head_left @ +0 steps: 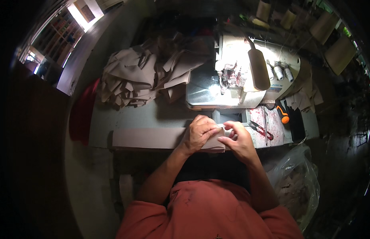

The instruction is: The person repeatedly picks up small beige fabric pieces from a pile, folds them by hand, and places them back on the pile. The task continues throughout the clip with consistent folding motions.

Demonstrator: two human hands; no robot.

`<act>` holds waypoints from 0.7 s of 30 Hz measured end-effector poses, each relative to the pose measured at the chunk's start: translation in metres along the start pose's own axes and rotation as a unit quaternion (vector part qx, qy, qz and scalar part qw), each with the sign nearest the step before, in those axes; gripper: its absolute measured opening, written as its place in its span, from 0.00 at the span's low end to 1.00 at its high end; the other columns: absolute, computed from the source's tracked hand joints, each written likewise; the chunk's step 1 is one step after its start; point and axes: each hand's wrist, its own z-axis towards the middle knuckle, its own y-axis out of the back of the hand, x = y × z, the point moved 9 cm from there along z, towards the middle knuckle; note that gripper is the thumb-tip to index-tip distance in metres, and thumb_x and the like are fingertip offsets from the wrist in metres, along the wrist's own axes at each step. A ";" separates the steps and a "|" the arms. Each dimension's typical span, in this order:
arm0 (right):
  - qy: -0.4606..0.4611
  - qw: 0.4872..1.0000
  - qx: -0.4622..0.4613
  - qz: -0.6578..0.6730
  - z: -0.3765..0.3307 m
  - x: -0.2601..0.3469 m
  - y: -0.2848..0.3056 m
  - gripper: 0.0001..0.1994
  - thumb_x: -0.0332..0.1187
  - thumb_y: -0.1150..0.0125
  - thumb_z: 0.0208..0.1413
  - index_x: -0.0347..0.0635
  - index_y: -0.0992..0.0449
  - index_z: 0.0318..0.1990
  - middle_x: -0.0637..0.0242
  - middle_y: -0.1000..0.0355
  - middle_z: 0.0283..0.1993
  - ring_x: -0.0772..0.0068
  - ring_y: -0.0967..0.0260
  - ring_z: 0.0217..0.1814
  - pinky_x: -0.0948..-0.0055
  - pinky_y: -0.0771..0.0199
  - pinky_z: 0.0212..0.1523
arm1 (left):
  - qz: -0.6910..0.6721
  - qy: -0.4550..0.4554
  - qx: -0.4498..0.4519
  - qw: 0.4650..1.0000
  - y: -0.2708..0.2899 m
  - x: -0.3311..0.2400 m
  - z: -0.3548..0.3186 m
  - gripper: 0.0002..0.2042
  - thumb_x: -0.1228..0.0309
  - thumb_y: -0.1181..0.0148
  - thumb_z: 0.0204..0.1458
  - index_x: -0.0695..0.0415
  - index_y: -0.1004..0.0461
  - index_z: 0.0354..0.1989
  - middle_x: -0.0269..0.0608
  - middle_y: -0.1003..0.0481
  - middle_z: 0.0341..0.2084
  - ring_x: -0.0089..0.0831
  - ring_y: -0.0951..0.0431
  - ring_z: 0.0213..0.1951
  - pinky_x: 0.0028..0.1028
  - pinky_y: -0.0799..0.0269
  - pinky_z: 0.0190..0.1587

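Observation:
A long strip of pale beige fabric (147, 138) lies along the near edge of the table, its right end under my hands. My left hand (201, 132) pinches the fabric near that end, fingers bent over the top edge. Close beside it, my right hand (238, 137) grips the right end corner between thumb and fingers. Just beyond my hands stands a sewing machine (232, 79), an overlock type by its look, with its lamp lighting the needle area. What lies under the fingertips is partly hidden.
A heap of beige fabric pieces (133, 75) covers the table's far left. Right of my hands lie red-handled thread snips (261, 130), a thin metal tool (266, 125) and an orange-and-black cutter (283, 114). A clear plastic bag (300, 179) of scraps hangs at the lower right. Thread cones (340, 53) stand beyond.

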 end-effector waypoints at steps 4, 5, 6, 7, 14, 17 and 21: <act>0.071 0.995 -0.027 -0.063 0.007 0.032 0.002 0.07 0.29 0.41 0.40 0.36 0.32 0.23 0.59 0.34 0.29 0.66 0.37 0.29 0.74 0.37 0.30 | 0.172 -0.073 -0.105 0.977 0.027 -0.049 -0.029 0.06 0.71 0.49 0.45 0.58 0.30 0.21 0.40 0.31 0.25 0.36 0.33 0.32 0.32 0.38 0.36; 0.047 0.999 -0.005 0.022 0.007 0.034 -0.002 0.04 0.26 0.43 0.43 0.37 0.32 0.24 0.63 0.33 0.26 0.72 0.35 0.29 0.77 0.36 0.29 | 0.053 -0.059 -0.050 0.996 0.024 -0.061 -0.033 0.08 0.67 0.50 0.47 0.57 0.30 0.21 0.40 0.30 0.25 0.34 0.33 0.31 0.33 0.38 0.35; -0.025 0.990 0.015 0.136 0.006 0.029 -0.012 0.03 0.25 0.45 0.44 0.36 0.32 0.25 0.65 0.32 0.26 0.75 0.35 0.29 0.79 0.36 0.29 | -0.096 0.044 0.069 0.992 0.008 -0.057 -0.043 0.12 0.63 0.51 0.48 0.56 0.29 0.20 0.40 0.30 0.27 0.34 0.33 0.34 0.33 0.37 0.35; -0.096 0.964 0.042 0.244 0.005 0.026 -0.025 0.02 0.24 0.46 0.46 0.36 0.32 0.26 0.68 0.32 0.25 0.79 0.35 0.29 0.81 0.36 0.30 | -0.192 0.134 0.174 0.957 -0.010 -0.045 -0.059 0.11 0.60 0.51 0.49 0.54 0.28 0.31 0.40 0.31 0.35 0.33 0.33 0.41 0.32 0.36 0.41; -0.133 0.909 0.015 0.394 0.008 0.023 -0.016 0.05 0.27 0.50 0.50 0.34 0.33 0.28 0.66 0.32 0.25 0.80 0.34 0.23 0.82 0.33 0.28 | -0.540 0.170 -0.521 0.639 0.185 0.080 -0.132 0.23 0.59 0.55 0.51 0.62 0.44 0.50 0.45 0.39 0.48 0.35 0.39 0.50 0.35 0.45 0.53; -0.139 0.878 0.039 0.456 0.007 0.018 -0.025 0.05 0.28 0.51 0.50 0.34 0.32 0.31 0.65 0.31 0.27 0.78 0.33 0.26 0.80 0.31 0.27 | -0.374 0.195 -0.563 0.711 0.223 0.060 -0.136 0.20 0.61 0.55 0.52 0.63 0.42 0.49 0.48 0.37 0.46 0.37 0.38 0.49 0.35 0.44 0.52; -0.177 0.881 0.048 0.436 0.007 0.023 -0.042 0.09 0.30 0.51 0.51 0.34 0.31 0.36 0.68 0.31 0.31 0.84 0.34 0.30 0.84 0.34 0.32 | 0.052 0.239 -0.224 0.944 0.133 0.003 -0.066 0.22 0.63 0.53 0.50 0.65 0.43 0.49 0.54 0.40 0.48 0.45 0.42 0.52 0.36 0.46 0.53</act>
